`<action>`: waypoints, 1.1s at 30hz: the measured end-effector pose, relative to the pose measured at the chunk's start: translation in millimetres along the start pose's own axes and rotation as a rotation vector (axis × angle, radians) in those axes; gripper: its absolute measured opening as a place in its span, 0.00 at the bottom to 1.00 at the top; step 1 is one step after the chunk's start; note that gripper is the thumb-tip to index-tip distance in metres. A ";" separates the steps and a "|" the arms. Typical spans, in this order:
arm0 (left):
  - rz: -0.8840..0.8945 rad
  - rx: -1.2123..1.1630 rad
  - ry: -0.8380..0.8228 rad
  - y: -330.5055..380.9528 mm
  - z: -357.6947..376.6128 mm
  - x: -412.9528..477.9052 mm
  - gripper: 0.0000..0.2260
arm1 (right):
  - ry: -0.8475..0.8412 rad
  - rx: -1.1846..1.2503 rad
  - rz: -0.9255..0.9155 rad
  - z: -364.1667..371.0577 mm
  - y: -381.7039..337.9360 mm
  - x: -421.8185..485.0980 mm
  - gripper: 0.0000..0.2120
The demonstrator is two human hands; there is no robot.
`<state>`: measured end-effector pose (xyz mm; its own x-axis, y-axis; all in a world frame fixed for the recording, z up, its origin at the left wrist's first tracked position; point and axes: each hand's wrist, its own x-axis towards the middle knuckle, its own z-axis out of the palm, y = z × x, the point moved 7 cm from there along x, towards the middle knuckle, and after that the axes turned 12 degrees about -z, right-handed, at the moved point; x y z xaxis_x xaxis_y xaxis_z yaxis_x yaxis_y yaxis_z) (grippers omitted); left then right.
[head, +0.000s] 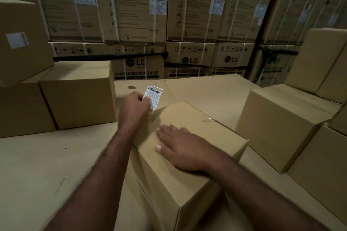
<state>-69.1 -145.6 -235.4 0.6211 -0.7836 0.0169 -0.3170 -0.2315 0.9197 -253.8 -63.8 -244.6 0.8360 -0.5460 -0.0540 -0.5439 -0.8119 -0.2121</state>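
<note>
Left grip (134,108): I pinched the barcode label (154,95).
Right grip (181,149): spread flat, steadying the carton (197,121).
Remaining: label was not yet stuck on.

The left hand (134,108) pinches a barcode label (154,96) (clear-backed). The right hand (183,149) presses flat on the cardboard box (187,184).

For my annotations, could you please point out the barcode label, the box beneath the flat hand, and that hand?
barcode label (155,95): head view, printed face.
cardboard box (189,116): head view, bare top panel.
right hand (181,149): head view, back of hand.
</note>
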 end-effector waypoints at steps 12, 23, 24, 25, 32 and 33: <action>0.025 -0.045 -0.075 9.3 1.2 -12.4 0.10 | 0.040 -0.010 0.091 -2.3 7.3 8.2 0.30; 0.076 -0.219 -0.277 31.2 -3.3 -45.3 0.06 | 0.162 0.053 0.574 -12.6 74.5 -119.5 0.32; 0.042 -0.306 -0.312 32.5 -8.6 -55.7 0.07 | 0.178 0.048 0.599 -11.2 71.6 -121.1 0.32; 0.007 -0.389 -0.350 32.8 -14.7 -66.8 0.07 | 0.198 0.043 0.636 -10.4 70.4 -123.7 0.32; -0.192 -0.497 -0.546 -9.7 -51.6 -146.9 0.07 | 0.372 -0.049 1.041 -5.7 62.8 -150.3 0.33; -0.218 -0.493 -0.564 -15.1 -50.4 -151.9 0.07 | 0.362 -0.046 1.071 -5.8 61.6 -151.8 0.34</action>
<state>-122.5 5.9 -232.1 0.1320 -0.9552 -0.2647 0.2080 -0.2344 0.9496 -414.6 -32.1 -243.8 -0.1278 -0.9866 0.1013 -0.9759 0.1069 -0.1902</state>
